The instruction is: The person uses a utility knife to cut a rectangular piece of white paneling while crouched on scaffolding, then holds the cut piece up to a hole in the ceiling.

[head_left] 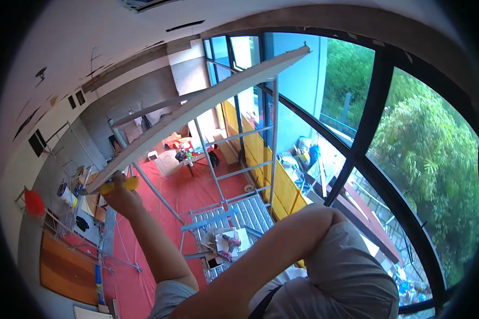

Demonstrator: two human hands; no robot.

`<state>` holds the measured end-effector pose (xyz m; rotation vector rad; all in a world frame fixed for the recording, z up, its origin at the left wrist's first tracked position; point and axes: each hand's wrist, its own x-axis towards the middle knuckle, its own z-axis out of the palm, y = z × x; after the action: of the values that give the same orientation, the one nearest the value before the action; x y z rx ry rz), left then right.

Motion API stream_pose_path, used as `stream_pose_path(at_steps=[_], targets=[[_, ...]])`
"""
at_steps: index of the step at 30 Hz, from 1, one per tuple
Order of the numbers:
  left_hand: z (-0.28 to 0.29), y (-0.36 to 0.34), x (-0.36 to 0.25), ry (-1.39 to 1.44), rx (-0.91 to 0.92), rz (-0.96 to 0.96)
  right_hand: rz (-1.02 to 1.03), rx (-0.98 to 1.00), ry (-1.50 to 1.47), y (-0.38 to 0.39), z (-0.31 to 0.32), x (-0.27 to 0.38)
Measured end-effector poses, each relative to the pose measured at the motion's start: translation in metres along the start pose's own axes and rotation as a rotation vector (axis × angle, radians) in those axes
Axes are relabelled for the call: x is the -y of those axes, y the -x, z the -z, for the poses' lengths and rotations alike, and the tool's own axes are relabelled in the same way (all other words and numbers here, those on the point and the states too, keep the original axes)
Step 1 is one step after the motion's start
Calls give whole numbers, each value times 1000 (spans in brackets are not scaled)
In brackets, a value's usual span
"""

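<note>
My left hand (121, 195) is raised at the left, fingers wrapped round a yellow-handled tool (107, 188). A short grey end of it points left, too small to tell its exact kind. The tool lies against the lower left end of a long pale board strip (197, 109), which slants up to the right and has a rough, ragged far end. My right arm (282, 242) is bent, its elbow at the right and its forearm crossing toward the lower left. My right hand is out of view below the edge.
Below stands a metal scaffold frame (274, 143) with a perforated platform (250, 212), where a pink-and-grey power drill (231, 240) lies among board scraps. Red sheeting (159, 186) covers the floor. Yellow panels (266, 170) line the black-framed windows (356, 159). Another scaffold (74, 234) stands left.
</note>
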<state>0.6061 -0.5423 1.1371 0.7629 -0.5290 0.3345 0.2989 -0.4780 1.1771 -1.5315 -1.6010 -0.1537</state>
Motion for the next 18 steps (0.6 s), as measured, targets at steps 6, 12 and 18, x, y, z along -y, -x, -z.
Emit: stream_pose_path(at_steps=[6, 12, 18], targets=[[21, -2, 6, -306, 34, -10, -34, 39, 54, -24, 10, 19], [34, -2, 10, -473, 80, -44, 38, 2, 27, -38, -3, 6], [72, -19, 24, -627, 98, -200, 8, 70, 18, -47, -4, 22]])
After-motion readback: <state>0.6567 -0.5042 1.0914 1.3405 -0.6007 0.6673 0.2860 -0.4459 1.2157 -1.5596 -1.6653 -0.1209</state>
